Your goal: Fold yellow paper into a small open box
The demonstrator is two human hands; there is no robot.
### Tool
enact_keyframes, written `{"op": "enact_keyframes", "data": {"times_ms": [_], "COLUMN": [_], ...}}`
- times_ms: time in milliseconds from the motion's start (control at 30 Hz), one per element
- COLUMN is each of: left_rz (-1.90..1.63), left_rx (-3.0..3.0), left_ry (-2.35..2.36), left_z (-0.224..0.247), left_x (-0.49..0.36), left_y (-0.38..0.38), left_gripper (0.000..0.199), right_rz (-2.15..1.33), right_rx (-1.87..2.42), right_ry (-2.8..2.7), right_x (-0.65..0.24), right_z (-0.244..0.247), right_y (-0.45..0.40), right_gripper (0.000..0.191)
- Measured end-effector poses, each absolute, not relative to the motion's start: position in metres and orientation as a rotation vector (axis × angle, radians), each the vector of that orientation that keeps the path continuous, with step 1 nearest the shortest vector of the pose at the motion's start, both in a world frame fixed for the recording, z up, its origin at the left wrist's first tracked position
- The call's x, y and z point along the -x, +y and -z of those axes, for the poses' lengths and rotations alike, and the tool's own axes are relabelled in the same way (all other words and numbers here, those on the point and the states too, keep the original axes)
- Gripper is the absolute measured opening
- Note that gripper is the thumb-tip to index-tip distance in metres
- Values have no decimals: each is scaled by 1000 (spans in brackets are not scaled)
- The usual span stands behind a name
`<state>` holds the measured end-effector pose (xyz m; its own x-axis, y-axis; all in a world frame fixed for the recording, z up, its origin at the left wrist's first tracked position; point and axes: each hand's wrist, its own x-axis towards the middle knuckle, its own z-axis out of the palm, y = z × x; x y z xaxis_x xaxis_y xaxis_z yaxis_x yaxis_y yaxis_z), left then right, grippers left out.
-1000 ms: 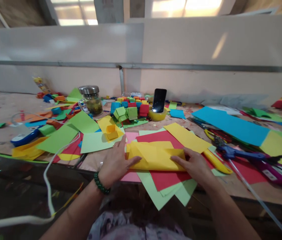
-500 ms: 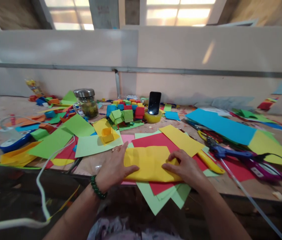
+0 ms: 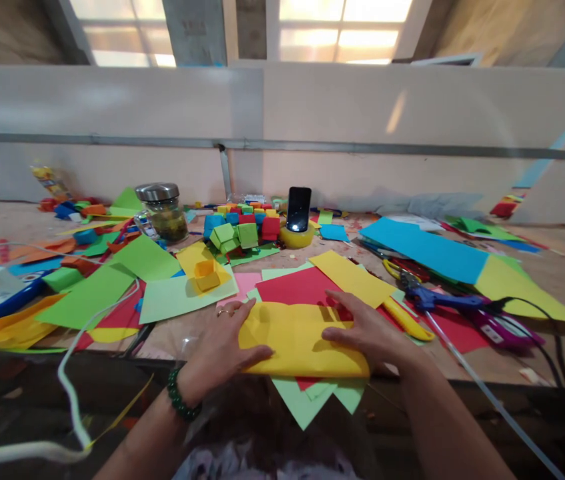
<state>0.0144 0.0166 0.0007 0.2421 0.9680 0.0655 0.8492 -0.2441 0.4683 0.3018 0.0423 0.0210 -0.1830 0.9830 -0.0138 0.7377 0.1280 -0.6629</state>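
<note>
A folded sheet of yellow paper (image 3: 297,340) lies across my front at the table's near edge, with a rounded fold toward me. My left hand (image 3: 229,340) grips its left end, thumb on top and fingers along the far side. At the right end my right hand (image 3: 362,330) holds the paper, its thumb on the upper face and its fingers bent over the far edge. Beneath are a red sheet (image 3: 292,285) and pale green sheets (image 3: 305,407) that overhang the edge.
Ahead are small paper cubes (image 3: 235,237), a phone (image 3: 299,210) on a yellow tape roll (image 3: 297,237), and a glass jar (image 3: 165,217). Rightward lie a yellow cutter (image 3: 407,320), blue-handled pliers (image 3: 442,298) and a purple glue gun (image 3: 505,327). A white cable (image 3: 69,380) hangs at left.
The yellow paper has come nearer to me, and its near fold looks rounder. My right fingers have moved up to its far edge. The whole view has shifted slightly.
</note>
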Motion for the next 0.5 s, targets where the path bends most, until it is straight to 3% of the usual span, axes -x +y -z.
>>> {"op": "enact_keyframes", "data": {"times_ms": [67,200,267,433,500], "left_rz": [-541,-572,-570,-617,-716], "left_rx": [-2201,-2239,-2258,-2253,-2188], "left_ry": [1679,1724,1743,1757,1754], "left_z": [3,10,12,14,13], "left_x": [-15,-15,-15,-16,-16], "left_y": [16,15,15,12,12], "left_gripper": [82,81,79,70,73], "right_rz": [-842,-890,-968,-1122,-1039], "right_rx": [1652,1667,1651,1592,1660], "right_ry": [-2048,-2183,-2201,-2025,-1929], "right_x": [-302,-300,-300,-305,-305], "right_z": [-23,-31,-36,-44,-45], "right_y": [47,50,46,22,12], "right_gripper": [78,46,39,57,55]}}
